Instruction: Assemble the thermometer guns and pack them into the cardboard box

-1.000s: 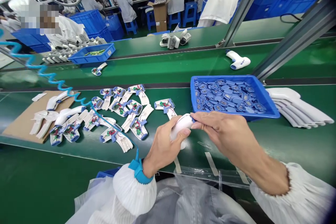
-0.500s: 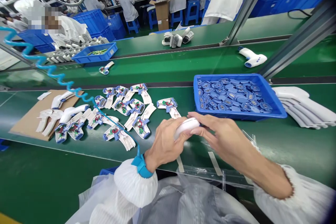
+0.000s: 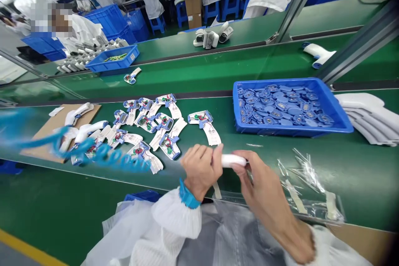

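Between my hands, above the near side of the green work surface, is a white infrared thermometer (image 3: pixel 233 161), seen only in part. My left hand (image 3: pixel 202 166) is wrapped round one end, and its fingers hide that part. At the other end, my right hand (image 3: pixel 257 178) pinches it between thumb and fingers. A blue wrist strap (image 3: pixel 188 195) is on my left wrist. Just beyond my left hand lies an open thermometer half (image 3: pixel 205 126) with wires and a circuit board. Several more open halves (image 3: pixel 162 122) lie to the left.
A blue tray (image 3: pixel 293 131) of blue oval parts stands beyond my right hand. White housing shells (image 3: pixel 370 118) are stacked right of it. Clear plastic strips (image 3: pixel 307 170) lie nearer. The coiled blue cord (image 3: pixel 102 156) crosses at left over a cardboard sheet (image 3: pixel 43 139).
Both hands have turned the white thermometer and lowered it a little. My left hand now wraps round it, and my right hand has shifted to its end. The finished thermometer on the belt sits farther right.
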The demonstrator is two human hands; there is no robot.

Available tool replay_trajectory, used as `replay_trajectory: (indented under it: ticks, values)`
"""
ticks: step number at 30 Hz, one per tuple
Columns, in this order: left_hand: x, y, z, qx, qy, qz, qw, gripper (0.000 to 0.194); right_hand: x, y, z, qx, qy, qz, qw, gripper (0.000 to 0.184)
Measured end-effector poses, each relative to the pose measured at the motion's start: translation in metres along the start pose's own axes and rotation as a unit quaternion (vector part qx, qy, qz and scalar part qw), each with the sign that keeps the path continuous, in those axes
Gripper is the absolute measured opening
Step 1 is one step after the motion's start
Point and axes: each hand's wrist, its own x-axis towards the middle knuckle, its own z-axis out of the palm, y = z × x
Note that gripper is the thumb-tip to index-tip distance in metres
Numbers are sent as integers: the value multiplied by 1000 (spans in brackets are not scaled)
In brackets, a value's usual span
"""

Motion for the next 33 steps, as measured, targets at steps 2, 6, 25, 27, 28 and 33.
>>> replay_trajectory:
  ticks: [2,6,25,27,28,33]
  values:
    - [4,-3,6,40,26,23,999,48,0,3,6,-3,23,38,999,34]
    - [7,-4,4,-1,-13,-93,996,46,-1,3,1,45,-28,60,997,32]
    - [-1,-21,9,-167,18,-309,936,59,3,-20,13,36,-303,148,941,40]
    - [4,-24,23,-121,10,-276,953,59,-3,-20,25,-105,-269,33,957,38]
    - [5,-25,26,-102,12,-261,960,59,-5,-18,29,-157,-261,1,952,41]
    - [23,-32,-1,-103,-85,-185,974,52,10,-18,17,-122,-180,-82,973,47]
